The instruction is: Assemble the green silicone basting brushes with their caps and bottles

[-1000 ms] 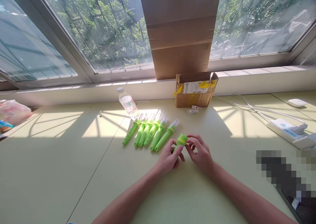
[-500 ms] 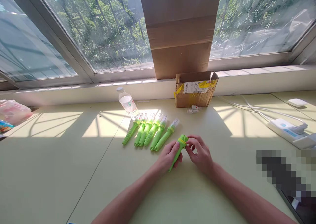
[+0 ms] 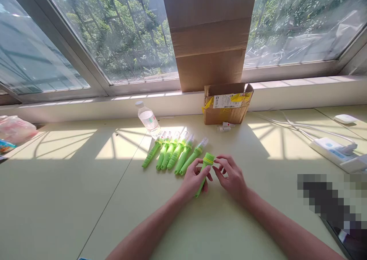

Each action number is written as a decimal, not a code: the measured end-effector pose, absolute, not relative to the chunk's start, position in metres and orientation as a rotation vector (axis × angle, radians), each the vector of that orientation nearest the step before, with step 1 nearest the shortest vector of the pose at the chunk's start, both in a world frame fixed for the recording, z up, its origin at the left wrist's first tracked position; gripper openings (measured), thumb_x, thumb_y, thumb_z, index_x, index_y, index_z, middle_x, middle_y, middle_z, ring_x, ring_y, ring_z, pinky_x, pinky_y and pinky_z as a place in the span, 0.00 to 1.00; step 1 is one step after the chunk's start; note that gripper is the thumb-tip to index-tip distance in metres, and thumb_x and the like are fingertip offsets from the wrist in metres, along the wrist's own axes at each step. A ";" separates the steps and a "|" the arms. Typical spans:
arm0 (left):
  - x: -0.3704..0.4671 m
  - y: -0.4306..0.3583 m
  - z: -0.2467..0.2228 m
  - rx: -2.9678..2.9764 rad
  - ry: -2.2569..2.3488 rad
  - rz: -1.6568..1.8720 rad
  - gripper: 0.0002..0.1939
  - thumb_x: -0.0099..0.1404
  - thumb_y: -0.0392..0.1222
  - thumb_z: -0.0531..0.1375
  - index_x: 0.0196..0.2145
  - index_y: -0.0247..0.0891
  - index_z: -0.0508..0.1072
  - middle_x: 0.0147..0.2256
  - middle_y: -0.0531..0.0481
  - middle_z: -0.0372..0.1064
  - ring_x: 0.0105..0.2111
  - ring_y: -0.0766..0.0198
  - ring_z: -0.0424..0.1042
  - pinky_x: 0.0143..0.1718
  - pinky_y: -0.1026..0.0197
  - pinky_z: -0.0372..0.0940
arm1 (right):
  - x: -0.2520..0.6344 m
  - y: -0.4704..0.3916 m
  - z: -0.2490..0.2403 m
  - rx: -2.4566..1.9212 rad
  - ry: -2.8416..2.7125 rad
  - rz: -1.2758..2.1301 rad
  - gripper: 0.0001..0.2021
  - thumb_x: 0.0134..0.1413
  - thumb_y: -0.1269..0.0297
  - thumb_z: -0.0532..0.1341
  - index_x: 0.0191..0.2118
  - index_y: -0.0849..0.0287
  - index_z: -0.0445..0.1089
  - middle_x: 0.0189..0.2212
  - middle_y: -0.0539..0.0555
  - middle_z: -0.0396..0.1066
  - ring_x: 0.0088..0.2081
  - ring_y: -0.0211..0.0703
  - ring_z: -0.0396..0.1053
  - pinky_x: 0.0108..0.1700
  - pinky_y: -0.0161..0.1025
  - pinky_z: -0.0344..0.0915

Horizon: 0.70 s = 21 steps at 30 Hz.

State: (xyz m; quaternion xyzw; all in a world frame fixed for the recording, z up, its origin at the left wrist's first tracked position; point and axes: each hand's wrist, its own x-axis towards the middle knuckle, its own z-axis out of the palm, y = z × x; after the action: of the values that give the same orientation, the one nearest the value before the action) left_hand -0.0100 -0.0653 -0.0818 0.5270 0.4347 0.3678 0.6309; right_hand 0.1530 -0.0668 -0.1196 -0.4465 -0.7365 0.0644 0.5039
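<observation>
A green tube-shaped handle with a ribbed, threaded top and a yellow ring (image 3: 208, 159) is in my left hand (image 3: 195, 179), whose fingers wrap round its body. My right hand (image 3: 229, 174) is beside the ring, thumb and fingertips curled near it; whether they pinch anything is too small to tell. To the left, several similar green handles with clear caps (image 3: 175, 155) lie side by side on the table. Two small clear caps (image 3: 224, 128) lie in front of the cardboard box.
A clear bottle (image 3: 149, 119) stands behind the row. An open cardboard box (image 3: 226, 109) is against the sill. At the right are a white power strip (image 3: 329, 151), cables and a pixelated dark object (image 3: 329, 202). A pink plastic bag (image 3: 17, 130) lies far left.
The held green handle has shifted slightly left and turned more upright with my left hand. The fingertips of my right hand have moved a little left with it.
</observation>
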 end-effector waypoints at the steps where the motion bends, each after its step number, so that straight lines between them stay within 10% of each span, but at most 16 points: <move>1: -0.010 -0.065 -0.082 1.193 0.997 0.856 0.17 0.62 0.54 0.57 0.39 0.40 0.59 0.24 0.56 0.67 0.11 0.71 0.63 0.10 0.69 0.53 | 0.153 -0.066 -0.120 -1.100 -1.783 0.156 0.08 0.62 0.69 0.56 0.47 0.58 0.66 0.44 0.57 0.67 0.25 0.33 0.67 0.26 0.32 0.68; 21: -0.004 -0.068 -0.087 1.244 1.029 0.869 0.16 0.61 0.52 0.59 0.37 0.39 0.61 0.22 0.57 0.66 0.14 0.71 0.63 0.14 0.68 0.58 | 0.170 -0.031 -0.123 -1.496 -1.745 0.161 0.18 0.58 0.61 0.53 0.51 0.61 0.65 0.50 0.61 0.66 0.52 0.55 0.62 0.51 0.53 0.64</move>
State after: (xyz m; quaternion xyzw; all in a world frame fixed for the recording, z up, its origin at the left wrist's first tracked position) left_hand -0.0038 -0.0677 -0.0870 0.5384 0.4456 0.3761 0.6084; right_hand 0.1699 -0.0305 -0.1227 -0.5931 -0.6919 0.0638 0.4067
